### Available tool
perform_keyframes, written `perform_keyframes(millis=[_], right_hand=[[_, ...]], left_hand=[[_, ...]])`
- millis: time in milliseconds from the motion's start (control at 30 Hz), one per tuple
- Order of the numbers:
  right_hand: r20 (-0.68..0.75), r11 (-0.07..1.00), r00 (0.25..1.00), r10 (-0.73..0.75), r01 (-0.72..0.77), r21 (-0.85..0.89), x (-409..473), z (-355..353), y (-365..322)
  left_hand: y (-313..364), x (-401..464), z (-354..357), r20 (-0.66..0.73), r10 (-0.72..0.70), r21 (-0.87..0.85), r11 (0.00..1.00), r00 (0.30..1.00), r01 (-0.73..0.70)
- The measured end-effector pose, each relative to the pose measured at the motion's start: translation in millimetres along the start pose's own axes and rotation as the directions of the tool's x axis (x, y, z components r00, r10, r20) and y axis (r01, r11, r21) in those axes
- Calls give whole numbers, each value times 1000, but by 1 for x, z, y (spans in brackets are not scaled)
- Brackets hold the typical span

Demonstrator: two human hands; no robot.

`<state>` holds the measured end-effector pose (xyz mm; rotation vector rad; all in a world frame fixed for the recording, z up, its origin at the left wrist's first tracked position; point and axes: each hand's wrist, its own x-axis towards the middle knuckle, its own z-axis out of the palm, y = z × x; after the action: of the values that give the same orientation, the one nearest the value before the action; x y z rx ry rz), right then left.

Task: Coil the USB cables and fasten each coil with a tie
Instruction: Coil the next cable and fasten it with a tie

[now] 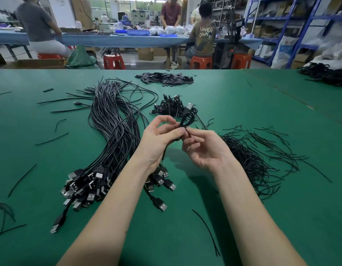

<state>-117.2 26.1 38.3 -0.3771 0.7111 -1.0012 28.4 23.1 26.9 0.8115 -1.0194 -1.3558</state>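
Bright overhead light, soft shadows, bowed edges.

We record a green table (243, 96) as the work surface. Left of the hands lies a long bundle of uncoiled USB cables (116, 135), plugs fanned out beneath the left forearm. Beyond the hands sits a small heap of coiled cables (170, 107), farther back a pile of small black pieces (164, 78). Right of the hands lies a spread of thin black ties (258, 160). Loose ties lie scattered elsewhere.

Green worktable (51, 150), red stools (114, 61), blue shelving (300, 25) behind.
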Motion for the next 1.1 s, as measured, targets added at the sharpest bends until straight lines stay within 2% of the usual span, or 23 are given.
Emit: perform_keyframes(millis=[33,67,133,167,200,233,267,400,467,533,567,633,667,700,733,767,800,833,900,933,967,1033,1100], right_hand=[[-26,966,994,-106,97,-241,1,-1,-1],[-20,837,958,-284,238,-494,2,-2,-2],[152,371,779,-608,448,-813,3,-6,-2],[288,126,688,-666,485,-865,4,-10,-3],[416,-68,625,-661,501,-862,4,-13,-3],[502,-197,595,-628,503,-842,5,-16,-4],[552,-269,583,-597,503,-822,6,-18,-4],[597,-378,524,-607,471,-797,7,-20,-2],[609,-374,479,-632,500,-781,8,-19,-1],[565,-287,464,-682,541,-791,9,-19,1],[495,-149,502,-709,580,-801,10,-17,2],[289,309,696,-657,598,-740,10,-11,4],[190,541,811,-554,523,-658,8,-7,4],[112,719,897,-428,413,-560,5,-4,4],[54,806,942,-332,313,-502,5,-3,2],[27,824,956,-291,265,-501,4,-3,1],[34,765,945,-326,284,-578,5,-5,1],[74,627,902,-426,353,-695,6,-7,2],[255,200,735,-628,470,-860,5,-14,2],[364,6,663,-654,486,-874,5,-18,1],[453,-130,617,-644,496,-859,4,-22,0],[554,-289,567,-610,492,-822,4,-27,-4],[593,-336,544,-593,503,-796,4,-29,-6]], left_hand=[[0,0,-1,-7,-36,-17,999,999,36],[1,1,-1,-10,-90,-61,994,996,89],[2,1,-2,-16,-208,-183,962,978,201],[3,2,-2,-17,-255,-245,939,967,243],[3,2,-3,-15,-288,-306,913,958,270],[4,2,-4,-13,-310,-358,889,951,285],[4,2,-5,-15,-324,-388,874,946,293],[6,1,-6,5,-351,-469,826,936,312],[4,1,-8,28,-370,-484,808,929,337],[3,0,-8,47,-378,-454,816,924,357],[2,-1,-8,60,-374,-440,822,926,361],[1,-2,-5,74,-345,-392,853,936,346],[0,-2,-4,72,-330,-370,868,941,332],[0,-2,-4,67,-321,-361,875,945,323],[-1,-2,-3,61,-322,-355,878,945,322],[-1,-2,-3,49,-331,-342,881,942,327],[-2,-2,-4,34,-345,-328,883,938,337],[-2,-2,-5,18,-362,-327,879,932,348],[-2,-1,-6,6,-396,-386,846,918,367],[-2,0,-7,11,-406,-428,824,914,371],[-2,0,-7,14,-411,-462,806,912,370],[-2,1,-9,12,-414,-479,796,910,369],[-3,2,-9,12,-416,-469,801,909,372]])
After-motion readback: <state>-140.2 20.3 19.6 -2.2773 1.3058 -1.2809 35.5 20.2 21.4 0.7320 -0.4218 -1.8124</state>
